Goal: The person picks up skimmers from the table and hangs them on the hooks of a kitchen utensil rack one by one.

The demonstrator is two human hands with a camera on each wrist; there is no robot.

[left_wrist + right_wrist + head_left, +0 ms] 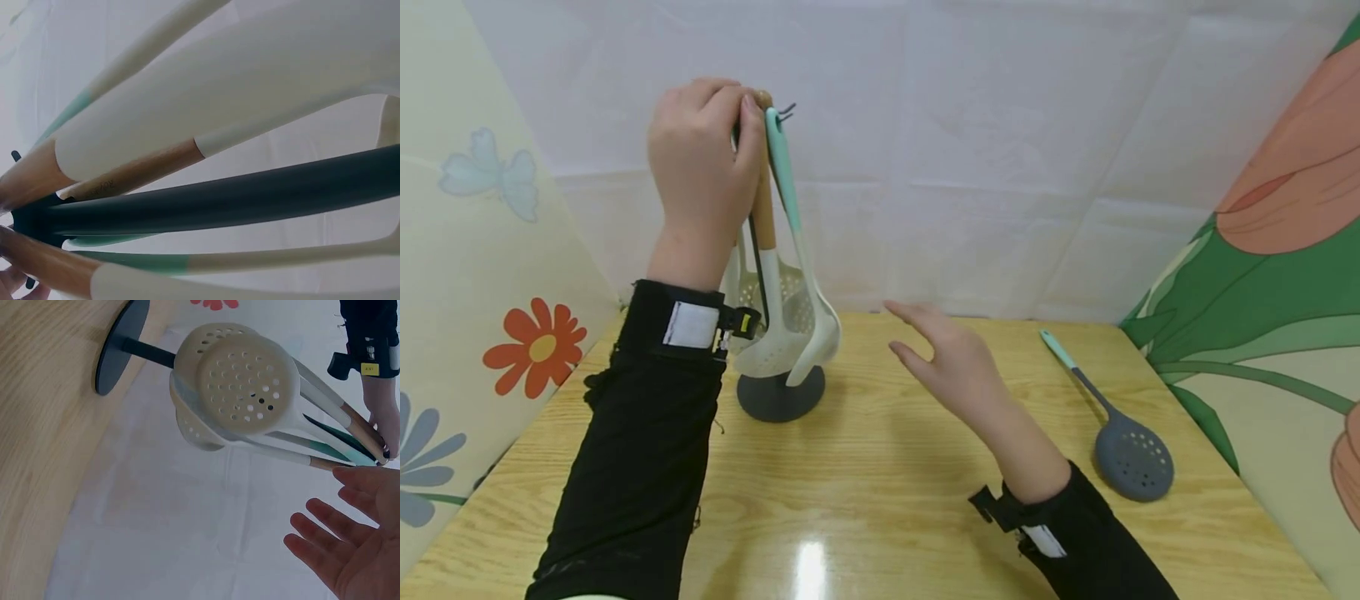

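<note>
While the left hand [703, 175] pinches the ladle [797, 250] — right hand [951, 367] hovers, fingers spread.

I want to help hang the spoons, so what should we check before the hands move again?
1. Left hand holds the top of the rack: ok, its fingers curl round the handle ends.
2. Right hand free: ok, open and holding nothing.
3. Rack base flat on the table: ok.
4. White spoons hanging on the rack: ok.
5. Grey spoon hung up: not ok, it lies on the table to the right.
6. Free hook for it: cannot tell.
</note>
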